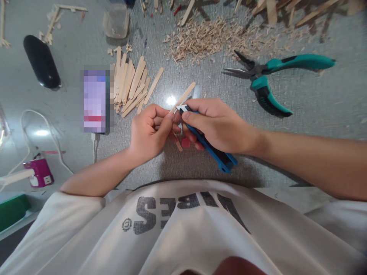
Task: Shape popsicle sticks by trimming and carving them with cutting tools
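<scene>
My left hand (153, 128) pinches a wooden craft stick (187, 93) between thumb and fingers. The stick slants up to the right, its rounded far end free. My right hand (219, 124) is wrapped round a blue and black utility knife (213, 151), thumb near the front of its body. The knife's blade tip meets or nearly meets the stick beside my left thumb; exact contact is hard to make out. Under my hands lie another stick end (179, 145) and a small pink-red piece (186, 143). A pile of craft sticks (130, 78) lies just beyond my left hand.
Teal-handled long-nose pliers (255, 70) lie open at the right. Wood shavings (203, 40) are heaped at the back. A clear plastic container (116, 23), a black oblong case (42, 62), a phone (94, 101) on a white cable and a purple plug adapter (38, 172) are at the left.
</scene>
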The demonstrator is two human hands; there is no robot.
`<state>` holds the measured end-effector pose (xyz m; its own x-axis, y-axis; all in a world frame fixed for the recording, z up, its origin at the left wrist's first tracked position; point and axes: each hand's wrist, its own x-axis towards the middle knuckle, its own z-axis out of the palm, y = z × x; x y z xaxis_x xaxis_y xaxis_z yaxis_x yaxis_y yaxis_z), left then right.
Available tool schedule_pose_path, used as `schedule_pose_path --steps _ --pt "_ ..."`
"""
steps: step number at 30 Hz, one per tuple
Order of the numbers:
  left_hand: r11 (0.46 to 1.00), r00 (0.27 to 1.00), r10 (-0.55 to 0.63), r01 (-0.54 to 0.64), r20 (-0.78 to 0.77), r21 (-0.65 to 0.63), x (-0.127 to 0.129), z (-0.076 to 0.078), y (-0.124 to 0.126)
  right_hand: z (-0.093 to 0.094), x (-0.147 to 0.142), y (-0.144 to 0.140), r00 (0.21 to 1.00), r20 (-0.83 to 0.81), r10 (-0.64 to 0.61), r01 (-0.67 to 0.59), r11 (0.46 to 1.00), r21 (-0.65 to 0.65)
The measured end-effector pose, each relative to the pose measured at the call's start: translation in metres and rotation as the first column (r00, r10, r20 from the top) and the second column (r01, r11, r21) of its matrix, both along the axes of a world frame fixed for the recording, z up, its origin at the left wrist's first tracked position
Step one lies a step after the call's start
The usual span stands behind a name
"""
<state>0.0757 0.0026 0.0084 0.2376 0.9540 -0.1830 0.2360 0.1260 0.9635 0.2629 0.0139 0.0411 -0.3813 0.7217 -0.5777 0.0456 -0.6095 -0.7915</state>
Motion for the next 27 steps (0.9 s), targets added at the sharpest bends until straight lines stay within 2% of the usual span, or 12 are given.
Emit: schedule_pose_path --steps 7,14,22,27 --pt "1.000 1.000 -0.008 0.008 0.003 -0.002 -0.001 -0.004 -0.003 -0.003 0.000 -0.003 0.995 0.100 0.020 -0.028 0.997 0.076" --pt "0.995 0.992 -0.021 0.033 -0.123 0.092 -0.004 -0.003 -0.011 0.000 -0.003 -0.009 0.995 0.104 -0.008 -0.003 0.995 0.104" --pt "0.980 0.990 -0.098 0.113 -0.101 0.164 0.001 -0.003 -0.008 0.006 -0.007 -0.005 0.992 0.123 0.009 0.006 0.993 -0.116" --pt "0.990 0.996 -0.086 0.087 -0.019 0.109 0.002 -0.004 -0.010 0.008 -0.006 -0.003 0.996 0.091 0.019 -0.003 0.986 -0.169"
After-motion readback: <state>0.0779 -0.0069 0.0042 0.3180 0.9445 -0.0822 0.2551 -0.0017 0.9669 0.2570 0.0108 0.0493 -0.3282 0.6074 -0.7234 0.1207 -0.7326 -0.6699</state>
